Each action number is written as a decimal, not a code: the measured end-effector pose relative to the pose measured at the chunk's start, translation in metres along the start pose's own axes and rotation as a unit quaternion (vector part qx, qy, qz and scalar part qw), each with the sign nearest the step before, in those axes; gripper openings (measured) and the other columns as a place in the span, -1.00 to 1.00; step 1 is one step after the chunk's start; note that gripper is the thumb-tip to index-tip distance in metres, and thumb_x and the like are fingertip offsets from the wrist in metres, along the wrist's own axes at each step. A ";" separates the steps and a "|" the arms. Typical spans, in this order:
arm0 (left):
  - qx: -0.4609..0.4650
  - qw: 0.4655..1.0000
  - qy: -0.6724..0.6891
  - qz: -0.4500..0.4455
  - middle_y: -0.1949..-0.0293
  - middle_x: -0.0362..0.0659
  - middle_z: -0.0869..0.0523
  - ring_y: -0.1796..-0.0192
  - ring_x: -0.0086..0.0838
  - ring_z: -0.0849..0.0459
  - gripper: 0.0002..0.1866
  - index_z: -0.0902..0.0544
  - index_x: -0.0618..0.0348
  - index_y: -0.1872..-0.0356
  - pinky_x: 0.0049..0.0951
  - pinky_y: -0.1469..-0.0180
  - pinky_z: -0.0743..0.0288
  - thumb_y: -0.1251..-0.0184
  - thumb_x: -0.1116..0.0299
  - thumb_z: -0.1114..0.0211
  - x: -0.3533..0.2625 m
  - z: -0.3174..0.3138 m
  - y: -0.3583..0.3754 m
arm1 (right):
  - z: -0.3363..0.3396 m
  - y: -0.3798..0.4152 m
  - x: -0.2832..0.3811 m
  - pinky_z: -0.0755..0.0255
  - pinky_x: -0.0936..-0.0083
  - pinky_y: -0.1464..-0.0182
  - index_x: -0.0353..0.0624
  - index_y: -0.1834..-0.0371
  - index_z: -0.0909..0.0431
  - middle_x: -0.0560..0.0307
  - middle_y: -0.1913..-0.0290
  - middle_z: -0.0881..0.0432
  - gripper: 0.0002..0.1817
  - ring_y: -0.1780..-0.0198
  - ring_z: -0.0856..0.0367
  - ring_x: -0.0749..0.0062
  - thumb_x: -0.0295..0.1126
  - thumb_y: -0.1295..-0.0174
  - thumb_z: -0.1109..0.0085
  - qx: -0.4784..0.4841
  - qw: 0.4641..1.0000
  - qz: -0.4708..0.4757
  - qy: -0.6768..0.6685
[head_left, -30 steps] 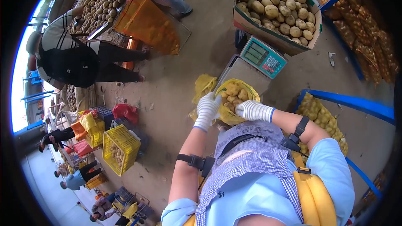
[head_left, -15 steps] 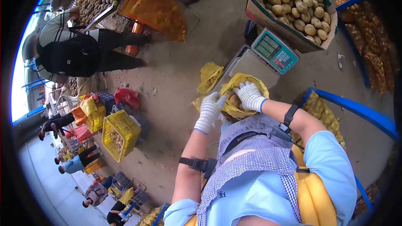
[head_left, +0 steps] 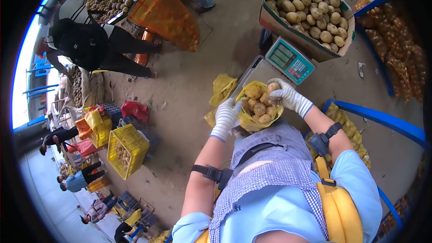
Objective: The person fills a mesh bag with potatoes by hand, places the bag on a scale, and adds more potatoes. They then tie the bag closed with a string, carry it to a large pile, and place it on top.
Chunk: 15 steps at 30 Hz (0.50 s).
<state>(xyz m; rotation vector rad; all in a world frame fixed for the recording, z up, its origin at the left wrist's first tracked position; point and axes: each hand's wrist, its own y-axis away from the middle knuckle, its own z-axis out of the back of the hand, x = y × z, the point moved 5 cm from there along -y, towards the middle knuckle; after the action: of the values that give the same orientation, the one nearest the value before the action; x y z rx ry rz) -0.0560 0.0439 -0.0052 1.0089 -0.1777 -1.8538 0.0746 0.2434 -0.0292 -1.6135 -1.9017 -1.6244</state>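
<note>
A yellow mesh bag (head_left: pixel 253 120) full of potatoes (head_left: pixel 259 108) sits in front of my apron, its mouth open. My left hand (head_left: pixel 226 117), in a striped white glove, has its fingers closed around the bag's left rim. In the gloved fingers of my right hand (head_left: pixel 291 96) is a single potato (head_left: pixel 272 87), just above the bag's right edge. Behind the bag is a scale platform (head_left: pixel 263 75) with a green display unit (head_left: pixel 290 60). Another yellow mesh bag (head_left: pixel 222 87) lies beside the platform on the left.
An open cardboard box (head_left: pixel 310 45) of potatoes stands past the scale. Blue metal bars (head_left: pixel 382 119) and filled net sacks (head_left: pixel 344 123) are on the right. Yellow crates (head_left: pixel 128 150), an orange mesh sack (head_left: pixel 164 18) and several people, one in black trousers (head_left: pixel 121 51), are at the left.
My right hand has come up out of the bag to the right with a potato in it. The bag's mouth is wider and more potatoes show. My left hand stays at the rim.
</note>
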 end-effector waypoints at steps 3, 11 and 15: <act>0.012 0.999 -0.033 0.017 0.33 0.08 -0.66 0.26 -0.09 -0.63 -0.59 -0.58 0.22 0.24 -0.23 0.18 -0.47 -0.15 0.03 -0.21 -0.014 0.008 0.005 | 0.038 0.035 0.058 -0.59 0.24 0.18 -0.07 0.03 -0.38 0.10 0.15 -0.47 -0.60 0.14 -0.55 0.21 -0.43 -0.03 -0.23 -0.007 0.970 0.032 -0.239; -0.050 0.975 0.209 0.049 0.47 -0.15 -0.63 0.43 -0.52 -0.50 -0.67 -0.58 0.27 0.30 -0.47 0.33 -0.43 -0.18 0.15 -0.28 0.003 0.014 0.022 | 0.117 0.071 0.165 -0.54 0.07 0.08 -0.19 0.14 -0.37 -0.08 0.15 -0.45 -0.60 0.10 -0.49 0.03 -0.15 -0.12 -0.24 -0.090 0.880 0.173 -0.433; -0.034 0.960 0.266 0.078 0.46 -0.19 -0.61 0.46 -0.57 -0.46 -0.69 -0.57 0.27 0.28 -0.50 0.38 -0.41 -0.21 0.18 -0.27 0.014 0.013 0.043 | 0.137 0.071 0.180 -0.53 0.07 0.07 -0.22 0.18 -0.41 -0.06 0.12 -0.44 -0.61 0.11 -0.51 0.11 -0.15 -0.12 -0.23 -0.115 0.869 0.203 -0.436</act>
<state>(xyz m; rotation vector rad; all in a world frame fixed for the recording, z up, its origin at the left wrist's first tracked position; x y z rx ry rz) -0.0380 0.0074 0.0173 1.3635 0.1261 -1.3819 0.1233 0.4458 0.0848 -2.9596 -1.4619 -1.0300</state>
